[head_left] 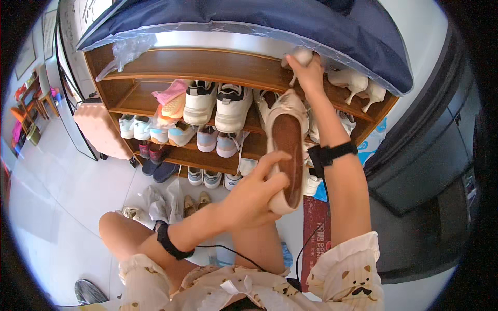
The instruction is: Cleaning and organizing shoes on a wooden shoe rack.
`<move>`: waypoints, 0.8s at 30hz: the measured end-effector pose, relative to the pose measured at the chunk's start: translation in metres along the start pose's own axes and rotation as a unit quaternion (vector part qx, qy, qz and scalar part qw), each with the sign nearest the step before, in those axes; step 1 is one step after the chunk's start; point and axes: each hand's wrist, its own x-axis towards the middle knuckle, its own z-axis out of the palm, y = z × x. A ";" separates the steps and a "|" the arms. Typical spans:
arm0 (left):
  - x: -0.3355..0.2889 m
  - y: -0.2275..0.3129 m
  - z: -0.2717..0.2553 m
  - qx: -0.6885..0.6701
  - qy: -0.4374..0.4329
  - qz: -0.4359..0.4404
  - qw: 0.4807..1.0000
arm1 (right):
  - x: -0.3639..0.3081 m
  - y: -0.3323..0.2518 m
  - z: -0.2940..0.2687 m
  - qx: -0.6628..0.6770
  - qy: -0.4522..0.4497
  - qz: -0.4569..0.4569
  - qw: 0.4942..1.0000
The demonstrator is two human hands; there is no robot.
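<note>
My left hand grips a cream flat shoe with a brown insole by its heel end. The shoe's toe points away from me, in front of the shelves, with its opening facing up. At the right part of the top shelf, my right hand is closed around a pale high-heeled shoe; its thin heel points down. Beside that hand, more cream high heels rest on the top shelf, partly under the raised navy cover.
The wooden shoe rack holds several sneakers on its lower shelves. A navy cover is folded over the top. A pink suitcase stands at the left. Shoes and a plastic bag lie on the floor; a red mat is at the right.
</note>
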 end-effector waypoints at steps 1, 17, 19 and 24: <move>0.009 -0.002 0.003 -0.006 -0.027 0.028 0.999 | -0.005 0.009 -0.007 0.008 0.037 -0.036 0.999; 0.193 -0.045 0.060 0.077 0.068 0.078 0.992 | -0.111 0.047 -0.137 0.221 -0.040 -0.020 0.974; 0.206 -0.054 0.064 0.080 0.084 0.033 0.993 | -0.101 0.048 -0.127 0.237 -0.045 -0.065 0.968; 0.230 -0.086 0.069 0.053 0.100 0.027 0.993 | -0.058 0.054 -0.101 0.236 -0.033 -0.052 0.970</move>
